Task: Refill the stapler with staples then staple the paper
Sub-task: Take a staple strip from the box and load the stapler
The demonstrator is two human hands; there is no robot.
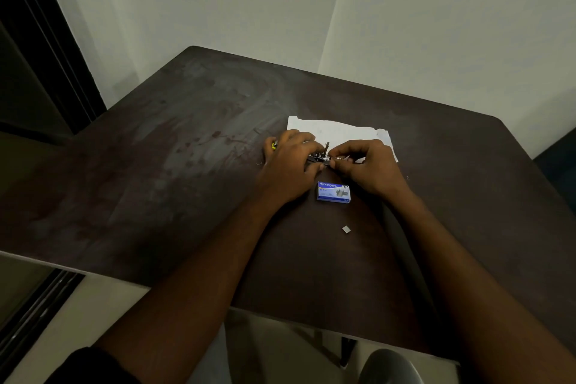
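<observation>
Stapler (pixel 319 157) sits pinched between left hand (pixel 288 165) and right hand (pixel 371 165).

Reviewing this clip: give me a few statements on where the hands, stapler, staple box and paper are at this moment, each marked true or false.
1. Both hands are on the stapler. True: the left hand steadies it while the right hand pinches at its open end.
2. The staple box lies on the paper. False: it lies on the bare table, nearer the person than the hands.
3. The paper lies beyond the hands. True.
4. The stapler is closed and pressed on the paper. False: it is open, with a part sticking up.
5. A small pale piece lies on the table nearer than the box. True.
</observation>
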